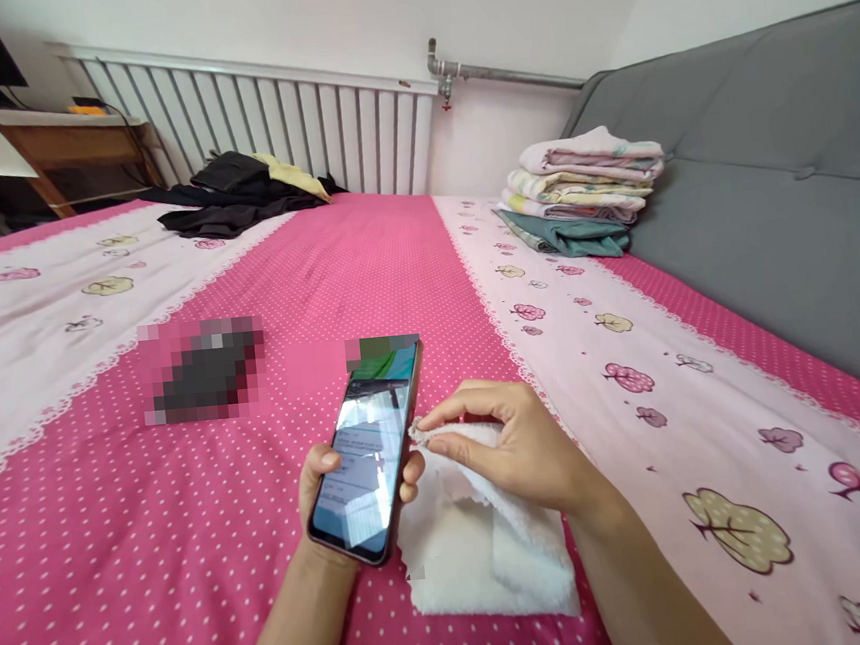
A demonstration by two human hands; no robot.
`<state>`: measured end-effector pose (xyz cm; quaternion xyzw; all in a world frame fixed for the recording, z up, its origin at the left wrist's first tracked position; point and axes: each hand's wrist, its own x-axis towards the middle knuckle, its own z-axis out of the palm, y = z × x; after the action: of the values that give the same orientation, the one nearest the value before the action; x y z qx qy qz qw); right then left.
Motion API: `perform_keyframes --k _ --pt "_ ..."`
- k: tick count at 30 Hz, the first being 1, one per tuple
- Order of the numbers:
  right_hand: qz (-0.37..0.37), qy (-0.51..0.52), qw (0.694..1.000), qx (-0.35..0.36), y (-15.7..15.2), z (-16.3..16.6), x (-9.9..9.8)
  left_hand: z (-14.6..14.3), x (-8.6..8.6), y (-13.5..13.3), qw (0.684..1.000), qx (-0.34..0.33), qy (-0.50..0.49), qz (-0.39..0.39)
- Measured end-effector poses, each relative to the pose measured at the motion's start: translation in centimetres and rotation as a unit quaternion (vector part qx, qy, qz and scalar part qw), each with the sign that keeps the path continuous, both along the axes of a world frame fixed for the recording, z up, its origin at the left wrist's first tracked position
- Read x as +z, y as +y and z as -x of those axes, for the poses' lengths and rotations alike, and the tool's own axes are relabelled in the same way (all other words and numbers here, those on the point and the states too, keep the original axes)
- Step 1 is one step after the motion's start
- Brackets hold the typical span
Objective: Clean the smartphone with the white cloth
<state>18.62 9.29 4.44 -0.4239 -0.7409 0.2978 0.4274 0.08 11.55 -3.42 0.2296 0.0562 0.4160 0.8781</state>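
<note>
My left hand (322,483) holds a smartphone (370,450) with its lit screen facing up, fingers wrapped round its edges. My right hand (508,446) pinches a corner of a white fluffy towel (487,548) just right of the phone. The towel lies on the pink dotted bedspread (193,544) beneath both hands.
A blurred dark object (204,370) lies on the bed to the left. Dark clothes with a yellow piece (238,194) sit at the far edge by a white radiator (292,119). A stack of folded laundry (584,189) rests against the grey headboard (765,193) on the right.
</note>
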Motion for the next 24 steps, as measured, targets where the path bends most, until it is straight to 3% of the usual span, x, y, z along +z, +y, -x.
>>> perform_keyframes --k 5,13,16,18,20,21,23,24 --pt "0.004 -0.015 1.0 -0.015 0.0 -0.1 -0.1 -0.3 0.0 -0.2 0.999 0.025 0.019 -0.005" --pt "-0.085 0.042 0.989 -0.109 0.1 0.0 -0.4 -0.6 0.2 -0.3 0.994 0.045 -0.011 0.102" --pt "-0.07 0.049 0.986 -0.146 0.3 -0.2 -0.5 -0.7 0.8 -0.2 0.989 0.09 0.019 0.119" --pt "-0.055 0.051 0.983 -0.168 0.4 -0.3 -0.6 -0.7 1.3 0.0 0.976 0.152 0.107 0.11" --pt "-0.045 0.053 0.979 -0.191 0.6 -0.5 -0.7 -0.5 1.6 0.4 0.924 0.251 0.276 0.086" --pt "-0.042 0.054 0.977 -0.201 0.6 -0.6 -0.7 -0.3 1.6 0.6 0.87 0.305 0.382 0.064" --pt "-0.039 0.054 0.975 -0.212 0.7 -0.7 -0.8 0.1 1.4 1.1 0.715 0.385 0.584 -0.013" --pt "-0.038 0.054 0.975 -0.214 0.7 -0.8 -0.8 0.3 1.2 1.3 0.631 0.395 0.665 -0.064"
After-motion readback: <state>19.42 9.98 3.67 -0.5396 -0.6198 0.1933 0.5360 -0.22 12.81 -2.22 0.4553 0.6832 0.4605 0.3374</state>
